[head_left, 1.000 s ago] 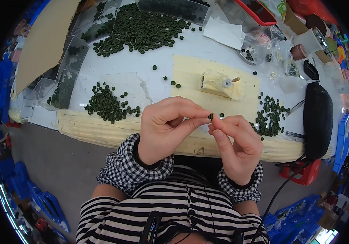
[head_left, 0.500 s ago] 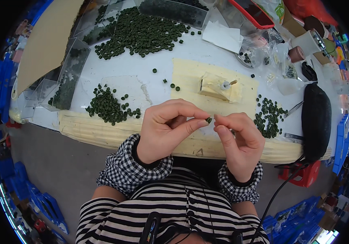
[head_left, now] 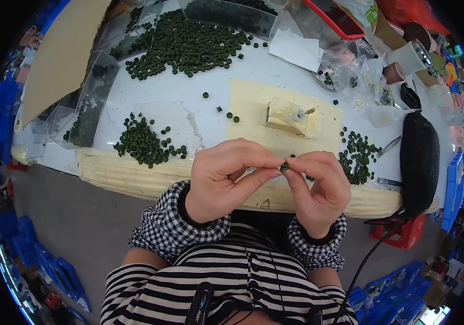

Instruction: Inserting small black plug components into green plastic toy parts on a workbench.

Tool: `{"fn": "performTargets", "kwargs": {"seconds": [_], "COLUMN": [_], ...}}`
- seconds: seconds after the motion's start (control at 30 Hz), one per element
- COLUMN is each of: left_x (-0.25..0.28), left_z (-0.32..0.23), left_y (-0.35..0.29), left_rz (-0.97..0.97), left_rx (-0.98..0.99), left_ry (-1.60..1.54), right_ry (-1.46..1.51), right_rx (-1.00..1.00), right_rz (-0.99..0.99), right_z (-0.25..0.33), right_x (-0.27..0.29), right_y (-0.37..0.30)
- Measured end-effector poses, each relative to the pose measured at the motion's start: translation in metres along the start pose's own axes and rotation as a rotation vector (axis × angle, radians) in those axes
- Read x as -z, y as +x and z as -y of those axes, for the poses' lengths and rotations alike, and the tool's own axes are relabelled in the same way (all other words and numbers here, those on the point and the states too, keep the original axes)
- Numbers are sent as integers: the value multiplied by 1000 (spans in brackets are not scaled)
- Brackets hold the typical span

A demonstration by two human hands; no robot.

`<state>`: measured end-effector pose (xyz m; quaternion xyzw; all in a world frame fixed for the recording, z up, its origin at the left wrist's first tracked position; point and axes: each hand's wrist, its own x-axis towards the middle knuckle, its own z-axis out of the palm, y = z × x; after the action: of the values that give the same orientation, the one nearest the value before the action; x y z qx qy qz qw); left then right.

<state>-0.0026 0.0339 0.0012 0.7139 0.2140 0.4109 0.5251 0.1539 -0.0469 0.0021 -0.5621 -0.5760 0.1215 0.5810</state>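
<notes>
In front of me, just over the table's near edge, my left hand [head_left: 216, 181] and my right hand [head_left: 321, 189] meet at the fingertips. Pinched between both thumbs and forefingers is a small dark green round piece [head_left: 284, 166], partly covered by the fingers. Similar pieces lie in a pile [head_left: 142, 142] left of my left hand and a looser group [head_left: 357, 157] right of my right hand. Beyond my hands, a pale tape-covered block [head_left: 286, 116] with a short upright peg [head_left: 306, 112] rests on a yellowish sheet [head_left: 243, 103].
A large heap of green pieces [head_left: 188, 46] covers the far left, beside clear plastic trays [head_left: 95, 97] and a cardboard flap [head_left: 61, 59]. Folded white paper [head_left: 295, 47], a red-rimmed case [head_left: 336, 19] and plastic bags stand far right. A black pouch [head_left: 420, 162] lies right.
My right fingertips have closed in on the piece that my left fingers held; both hands now touch at it. The left hand shifted slightly right. The things on the table look unmoved.
</notes>
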Motion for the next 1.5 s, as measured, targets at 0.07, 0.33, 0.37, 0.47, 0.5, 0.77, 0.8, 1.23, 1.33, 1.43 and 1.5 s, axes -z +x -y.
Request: {"fn": "performTargets", "kwargs": {"seconds": [0.07, 0.33, 0.37, 0.47, 0.5, 0.77, 0.8, 1.23, 1.33, 1.43, 1.5], "left_x": [1, -1, -2, -2, -1, 2, 2, -2, -2, -3, -3], "left_z": [2, -4, -2, -2, -2, -4, -4, 0, -2, -2, -2], "left_y": [-1, 1, 0, -1, 0, -2, -1, 0, 0, -1, -1], "left_rz": [0, 25, 18, 13, 14, 69, 73, 59, 55, 38, 29], "left_rx": [16, -45, -55, -56, -52, 27, 21, -209, -199, -189, -191], "left_ry": [-25, 71, 61, 67, 77, 52, 50, 119, 122, 117, 131], "right_ry": [-38, -110, -104, -104, -101, -89, -86, -96, -86, -79, -82], "right_rx": [69, 145, 153, 181, 180, 185, 188, 292, 289, 285, 285], "right_rz": [6, 51, 59, 77, 82, 118, 122, 180, 172, 144, 126], "right_z": [-1, -1, -1, -3, -3, -3, -3, -9, -10, -11, -11], "right_x": [1, 7, 8, 8, 9, 9, 9, 4, 4, 3, 3], "right_y": [0, 4, 4, 4, 4, 5, 5, 2, 1, 1, 0]}}
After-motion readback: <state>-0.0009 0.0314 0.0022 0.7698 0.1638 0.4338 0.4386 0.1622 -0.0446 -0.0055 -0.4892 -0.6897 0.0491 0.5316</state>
